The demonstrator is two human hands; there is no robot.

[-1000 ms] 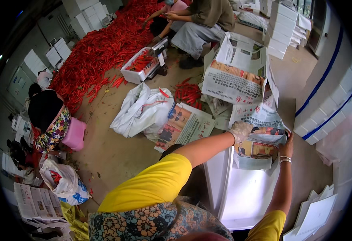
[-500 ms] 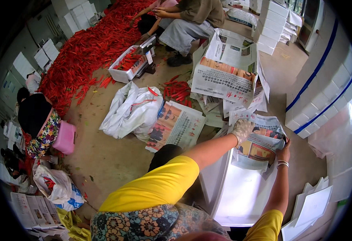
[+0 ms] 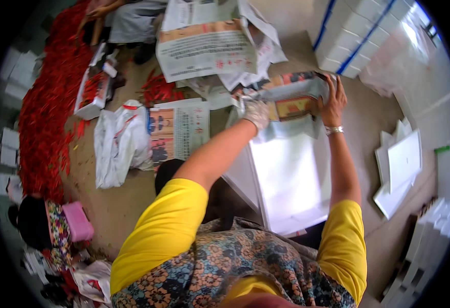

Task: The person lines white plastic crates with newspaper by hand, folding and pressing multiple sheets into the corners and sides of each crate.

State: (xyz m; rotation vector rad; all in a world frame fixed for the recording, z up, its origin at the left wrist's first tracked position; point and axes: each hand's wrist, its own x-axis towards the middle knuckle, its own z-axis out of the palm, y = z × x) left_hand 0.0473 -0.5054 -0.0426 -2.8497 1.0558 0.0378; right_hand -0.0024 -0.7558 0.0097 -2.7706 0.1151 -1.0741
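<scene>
Two hands press a newspaper sheet [image 3: 291, 100] into the far end of an open white box [image 3: 286, 179] on the floor: the gloved left hand [image 3: 257, 113] pinches the sheet's left edge, the bare right hand [image 3: 332, 100] grips its right edge, fingers spread. The lining looks barely begun; the box's near end shows bare white and holds nothing else. A smaller box [image 3: 94, 87] at the chilli heap's [image 3: 45, 108] edge holds red chillies.

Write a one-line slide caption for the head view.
Left hand and right hand press a newspaper sheet into a white box.
</scene>
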